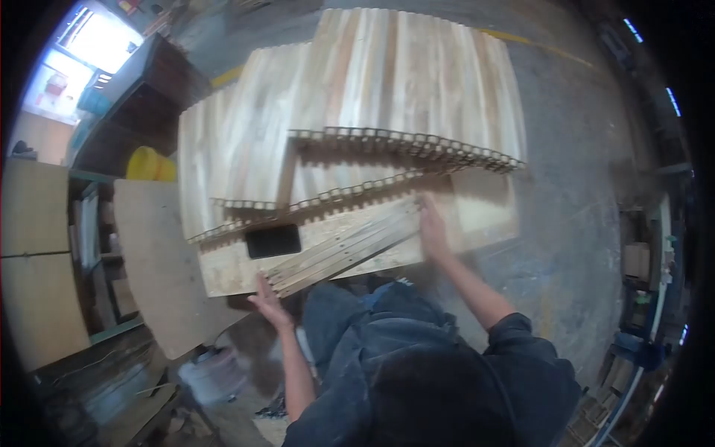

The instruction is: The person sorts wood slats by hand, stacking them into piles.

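A bundle of long, narrow wooden slats (346,249) lies slantwise in front of my body, with small dark marks along it. My left hand (269,304) grips its lower left end. At the upper right end, my right hand (433,229) holds the slats, its fingers partly blurred. Just beyond the bundle, a flat black rectangular object (272,241) rests on a pale wooden board (223,277). Behind it are stacked panels of joined wooden strips (410,74), their near edges notched like teeth.
A brown sheet (160,268) sits to the left of the work surface, near a yellow bucket-like container (151,164). Cabinets (33,208) stand further left. Shelving with assorted materials (637,283) lines the right side, across the concrete floor (570,194).
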`<action>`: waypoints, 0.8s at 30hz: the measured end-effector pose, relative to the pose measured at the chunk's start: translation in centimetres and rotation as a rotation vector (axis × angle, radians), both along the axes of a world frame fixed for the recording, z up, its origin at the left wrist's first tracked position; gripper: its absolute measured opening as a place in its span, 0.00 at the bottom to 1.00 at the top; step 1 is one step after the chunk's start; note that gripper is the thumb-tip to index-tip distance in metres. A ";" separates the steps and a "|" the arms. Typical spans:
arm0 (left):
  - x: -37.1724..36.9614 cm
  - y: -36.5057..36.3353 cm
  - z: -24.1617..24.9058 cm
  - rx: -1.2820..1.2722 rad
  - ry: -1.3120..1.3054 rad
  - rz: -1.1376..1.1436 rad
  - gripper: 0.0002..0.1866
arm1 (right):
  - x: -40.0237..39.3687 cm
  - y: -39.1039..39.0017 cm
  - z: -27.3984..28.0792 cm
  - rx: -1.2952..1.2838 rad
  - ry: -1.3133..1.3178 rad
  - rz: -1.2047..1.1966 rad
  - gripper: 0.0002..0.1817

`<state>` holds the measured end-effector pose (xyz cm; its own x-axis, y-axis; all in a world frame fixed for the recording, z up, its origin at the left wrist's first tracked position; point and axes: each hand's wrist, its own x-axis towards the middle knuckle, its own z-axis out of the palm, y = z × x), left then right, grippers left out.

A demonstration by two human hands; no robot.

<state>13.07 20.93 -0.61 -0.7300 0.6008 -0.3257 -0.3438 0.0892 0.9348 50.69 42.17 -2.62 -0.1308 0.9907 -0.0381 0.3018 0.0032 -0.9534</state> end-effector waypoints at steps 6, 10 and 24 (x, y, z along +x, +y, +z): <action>0.4 -0.1 -0.1 -0.020 0.043 0.005 0.43 | -0.5 0.5 -0.2 0.028 0.001 0.017 0.27; 0.8 0.7 1.8 -0.088 0.075 -0.055 0.48 | -0.7 0.5 0.3 0.063 -0.003 -0.004 0.27; 1.3 1.0 2.4 -0.226 0.537 -0.215 0.30 | -0.2 0.2 0.8 0.024 -0.092 -0.085 0.24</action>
<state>14.38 21.92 1.79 -0.6973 0.7119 -0.0831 0.2171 0.3203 0.9221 50.49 42.34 -1.83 -0.0431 0.9988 -0.0222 0.3881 -0.0037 -0.9216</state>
